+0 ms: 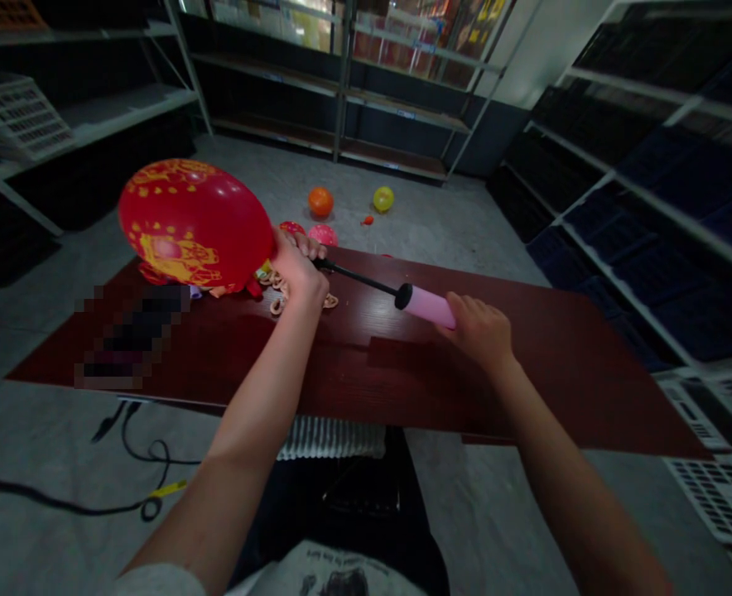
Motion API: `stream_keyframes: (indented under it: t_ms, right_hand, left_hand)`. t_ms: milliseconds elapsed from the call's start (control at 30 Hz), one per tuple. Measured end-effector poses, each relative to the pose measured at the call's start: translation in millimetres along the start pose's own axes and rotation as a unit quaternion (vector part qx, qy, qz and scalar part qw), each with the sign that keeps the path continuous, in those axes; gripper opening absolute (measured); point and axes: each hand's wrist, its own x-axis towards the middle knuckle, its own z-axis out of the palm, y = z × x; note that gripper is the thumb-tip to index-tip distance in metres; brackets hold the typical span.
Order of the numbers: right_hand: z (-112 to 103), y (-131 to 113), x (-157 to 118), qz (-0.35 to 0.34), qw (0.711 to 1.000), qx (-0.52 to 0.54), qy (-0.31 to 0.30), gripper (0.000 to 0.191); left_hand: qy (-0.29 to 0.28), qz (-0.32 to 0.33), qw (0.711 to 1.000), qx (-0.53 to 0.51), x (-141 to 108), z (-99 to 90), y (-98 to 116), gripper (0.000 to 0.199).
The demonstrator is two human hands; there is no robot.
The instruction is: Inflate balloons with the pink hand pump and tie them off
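A big red balloon [195,223] with yellow print is inflated at the left, above the table. My left hand [297,261] is closed at the balloon's neck and the black end of a hand pump; its fingers hide the join. The pump's pink barrel [428,306] is gripped by my right hand [479,327], and a black rod [363,279] runs from it toward my left hand. Beneath my left wrist, beige ring-shaped pieces [277,306] lie on the table, beside several limp balloons [254,288] partly hidden by the red balloon.
The dark red table [378,372] spans the view. A blurred-out dark object [139,331] lies at its left. Beyond it, an orange balloon [320,201] and a yellow balloon [383,199] rest on the floor. Shelves [397,108] stand behind. A black cable [49,499] lies at lower left.
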Motion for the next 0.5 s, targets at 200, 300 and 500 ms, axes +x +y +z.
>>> stream_keyframes:
  t_ms: [200, 300, 500]
  right_hand:
    - [4.8, 3.7, -10.0, 0.016, 0.998, 0.036, 0.042, 0.039]
    - [9.7, -8.5, 0.5, 0.019, 0.997, 0.069, 0.043, 0.04]
    - [3.0, -42.9, 41.3, 0.012, 0.995, 0.101, 0.003, 0.041]
  left_hand:
    - [-0.014, -0.009, 1.0, -0.022, -8.6, -3.4, -6.1, 0.056]
    - [-0.025, -0.001, 0.999, -0.034, -0.7, -11.1, -9.2, 0.055]
    - [-0.035, 0.012, 0.999, -0.03, -1.2, -16.4, -20.5, 0.055]
